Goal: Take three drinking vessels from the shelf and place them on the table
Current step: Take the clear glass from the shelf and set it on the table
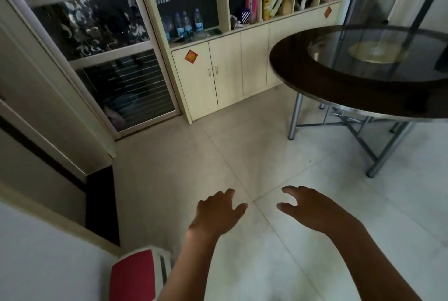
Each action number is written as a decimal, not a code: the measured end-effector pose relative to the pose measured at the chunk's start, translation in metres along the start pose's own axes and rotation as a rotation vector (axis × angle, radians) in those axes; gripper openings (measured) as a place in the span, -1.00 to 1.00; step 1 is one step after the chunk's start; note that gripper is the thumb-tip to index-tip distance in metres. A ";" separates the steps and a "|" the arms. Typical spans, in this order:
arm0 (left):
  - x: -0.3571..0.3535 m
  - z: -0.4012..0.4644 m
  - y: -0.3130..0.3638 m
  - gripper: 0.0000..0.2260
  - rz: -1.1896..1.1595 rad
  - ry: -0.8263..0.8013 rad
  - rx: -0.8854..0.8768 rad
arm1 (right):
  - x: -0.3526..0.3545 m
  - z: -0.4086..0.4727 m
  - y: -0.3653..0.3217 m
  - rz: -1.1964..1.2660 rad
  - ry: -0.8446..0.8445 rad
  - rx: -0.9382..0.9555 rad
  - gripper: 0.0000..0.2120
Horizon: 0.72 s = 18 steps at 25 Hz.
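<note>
A pale tiled floor (242,150) fills most of the view. Against the far wall stands a cream wooden shelf unit (228,63) with open compartments above closed cupboard doors; drinking vessels cannot be made out among its clutter. To the right sits a round dark glass-topped desk (303,82) on metal legs. Three clear plastic water bottles (188,22) stand in one compartment. Low in front, the left hand (218,213) and right hand (312,208) hover over the floor, fingers loosely spread, holding nothing.
</note>
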<state>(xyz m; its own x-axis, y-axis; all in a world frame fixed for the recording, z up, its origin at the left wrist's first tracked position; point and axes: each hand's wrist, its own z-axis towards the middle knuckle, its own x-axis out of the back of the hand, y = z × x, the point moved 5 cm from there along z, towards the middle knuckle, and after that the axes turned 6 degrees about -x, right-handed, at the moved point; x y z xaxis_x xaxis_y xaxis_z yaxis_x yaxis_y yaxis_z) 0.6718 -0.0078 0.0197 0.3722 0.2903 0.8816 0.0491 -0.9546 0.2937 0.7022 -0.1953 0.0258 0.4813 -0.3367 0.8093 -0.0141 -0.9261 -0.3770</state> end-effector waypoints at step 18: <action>0.154 0.357 -0.043 -0.48 0.024 -0.023 -0.043 | 0.172 0.353 -0.066 -0.045 0.007 0.008 -0.45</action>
<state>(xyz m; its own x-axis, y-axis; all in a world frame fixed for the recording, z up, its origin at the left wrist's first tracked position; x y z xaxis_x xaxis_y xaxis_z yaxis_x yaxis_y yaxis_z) 1.0579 0.0540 0.0111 0.3943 0.2649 0.8800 0.0004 -0.9576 0.2881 1.0958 -0.1323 0.0309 0.4755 -0.2955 0.8286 0.0144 -0.9392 -0.3432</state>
